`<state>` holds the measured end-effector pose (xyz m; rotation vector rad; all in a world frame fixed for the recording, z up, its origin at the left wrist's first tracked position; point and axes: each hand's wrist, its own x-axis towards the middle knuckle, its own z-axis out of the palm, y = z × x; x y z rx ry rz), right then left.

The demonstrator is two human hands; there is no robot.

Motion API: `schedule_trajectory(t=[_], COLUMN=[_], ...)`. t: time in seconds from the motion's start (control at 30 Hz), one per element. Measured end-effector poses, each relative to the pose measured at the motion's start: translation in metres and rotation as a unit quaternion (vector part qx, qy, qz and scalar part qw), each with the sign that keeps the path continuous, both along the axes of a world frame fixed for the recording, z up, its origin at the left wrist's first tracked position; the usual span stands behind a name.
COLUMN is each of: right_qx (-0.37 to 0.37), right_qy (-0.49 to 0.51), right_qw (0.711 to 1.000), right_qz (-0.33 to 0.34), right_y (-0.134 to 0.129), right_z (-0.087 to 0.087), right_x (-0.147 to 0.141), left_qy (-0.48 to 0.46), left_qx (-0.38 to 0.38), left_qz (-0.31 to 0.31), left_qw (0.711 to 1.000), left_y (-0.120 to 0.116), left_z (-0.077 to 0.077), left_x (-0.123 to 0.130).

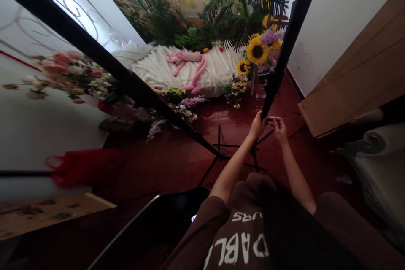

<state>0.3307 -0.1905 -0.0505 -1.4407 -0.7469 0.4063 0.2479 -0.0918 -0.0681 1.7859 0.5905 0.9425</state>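
My left hand [257, 127] is wrapped round the lower pole of a black light stand [278, 57], which rises toward the upper right. Just to the right, my right hand [279, 130] pinches at a small dark knob [269, 121] on the same stand, its fingertips pressed together. The stand's thin legs spread over the dark red floor below my hands. A second black stand [148, 93] slants from the upper left down to the floor near the first; neither hand touches it.
A pink plush toy [193, 57] lies on white draped cloth [218, 67], among sunflowers [256, 50] and palm fronds. Brown boards [354, 67] lean at the right wall. A red bag [79, 166] is at left, a black case-like object [164, 211] beside me, a wrapped roll [376, 143] at right.
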Motion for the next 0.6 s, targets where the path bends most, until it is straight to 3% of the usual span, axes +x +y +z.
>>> schedule_trajectory(t=[0.2, 0.43, 0.6], right_qx=[0.024, -0.011, -0.020], right_qy=[0.057, 0.067, 0.157], right_qw=[0.998, 0.998, 0.986], right_qz=[-0.007, -0.016, -0.042], right_y=[0.003, 0.008, 0.021], right_z=[-0.007, 0.003, 0.012], right_x=[-0.004, 0.005, 0.004], left_qy=[-0.011, -0.017, -0.008], left_qx=[0.001, -0.005, -0.008], left_qz=[0.001, 0.001, -0.004], left_qw=[1.000, 1.000, 1.000], left_y=[-0.001, -0.002, -0.002], left_z=[0.002, 0.005, 0.003], left_x=[-0.001, -0.001, -0.002])
